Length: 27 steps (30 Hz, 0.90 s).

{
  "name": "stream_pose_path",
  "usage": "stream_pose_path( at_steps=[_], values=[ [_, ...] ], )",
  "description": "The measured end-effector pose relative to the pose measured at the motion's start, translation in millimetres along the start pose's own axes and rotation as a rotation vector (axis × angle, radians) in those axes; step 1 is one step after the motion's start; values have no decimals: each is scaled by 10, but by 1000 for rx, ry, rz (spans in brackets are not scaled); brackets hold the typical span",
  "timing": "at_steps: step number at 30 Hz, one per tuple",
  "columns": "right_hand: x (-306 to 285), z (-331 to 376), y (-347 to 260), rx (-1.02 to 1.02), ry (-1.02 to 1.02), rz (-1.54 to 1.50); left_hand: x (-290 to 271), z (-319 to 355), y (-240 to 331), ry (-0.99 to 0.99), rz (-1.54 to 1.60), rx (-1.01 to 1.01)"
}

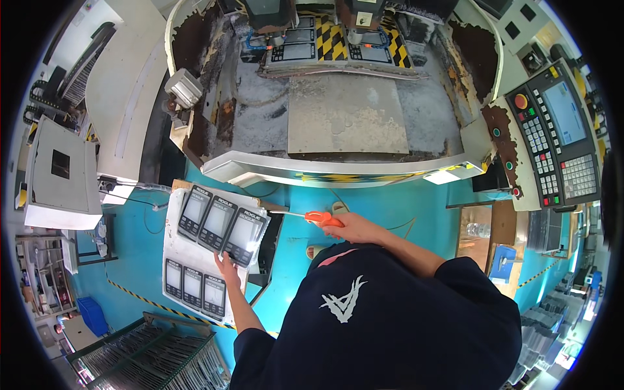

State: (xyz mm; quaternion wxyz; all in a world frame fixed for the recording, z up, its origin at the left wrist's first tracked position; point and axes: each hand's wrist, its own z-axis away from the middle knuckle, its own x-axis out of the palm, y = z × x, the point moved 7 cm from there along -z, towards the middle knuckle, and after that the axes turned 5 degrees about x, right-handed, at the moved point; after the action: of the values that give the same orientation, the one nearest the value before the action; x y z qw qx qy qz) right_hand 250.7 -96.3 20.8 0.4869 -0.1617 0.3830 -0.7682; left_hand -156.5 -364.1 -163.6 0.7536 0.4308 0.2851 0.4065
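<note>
Right hand: here it is point(348, 227), wrapped round an orange-handled tool point(317, 218), thin shaft pointing left toward the counter.
Left hand: fingers at the lower edge of the upper panels point(221, 221), this hand point(227, 266) touching them (pinching or merely resting, I cannot tell).
Counter: white-topped point(195, 252), carrying those dark-framed panels at a slant, with three more, the lower panels point(194, 286), lying nearer the body.
In the way: the machine's pale front rim point(351, 174) stands between the person and the striped bed point(331, 39), where more panels sit.
Right side: a control console point(559, 136) with a red knob.
Lower left: a loaded rack point(149, 351), and a blue bin point(92, 315) beyond.
</note>
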Motion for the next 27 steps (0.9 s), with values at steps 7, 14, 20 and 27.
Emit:
stream_pose_path(
  at_steps=[7, 14, 20, 27],
  values=[
    [37, -155, 57, -146, 92, 0, -121, 135, 231, 298, -1033, 268],
    [-606, 282, -349, -170, 377, -205, 99, 728, 15, 55, -738, 453],
    [-1615, 611, -251, -256, 802, -196, 458, 1454, -771, -73, -805, 571],
    [-2270, 995, 78, -312, 999, -287, 49, 1766, -2222, -666, -729, 213]
  ],
)
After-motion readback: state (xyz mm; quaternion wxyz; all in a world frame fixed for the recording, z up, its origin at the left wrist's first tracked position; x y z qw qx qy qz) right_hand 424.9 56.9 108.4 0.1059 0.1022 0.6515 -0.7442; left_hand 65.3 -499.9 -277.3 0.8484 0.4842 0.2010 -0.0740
